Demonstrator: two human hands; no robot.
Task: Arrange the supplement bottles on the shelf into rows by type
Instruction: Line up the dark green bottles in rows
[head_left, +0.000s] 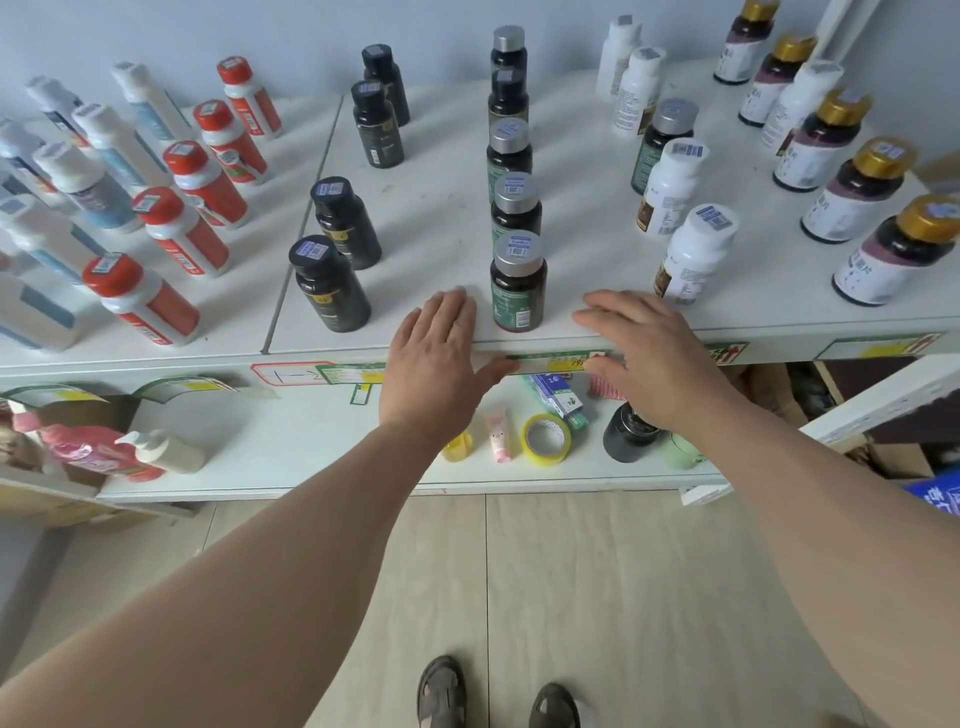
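Across the upper half of the frame runs a smooth white shelf (441, 228) carrying upright plastic bottles in rows running away from the viewer: red-capped at left, black, silver-capped in the centre, white, gold-capped at right. Dead centre at the front edge stands the nearest silver-capped bottle (518, 283), dark, cylindrical, long axis vertical. It sits between both hands, each just beside it. Left hand (439, 353) and right hand (644, 353) lie flat, fingers straight, holding nothing.

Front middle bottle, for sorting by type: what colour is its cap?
Silver cap, clearest in the head view.
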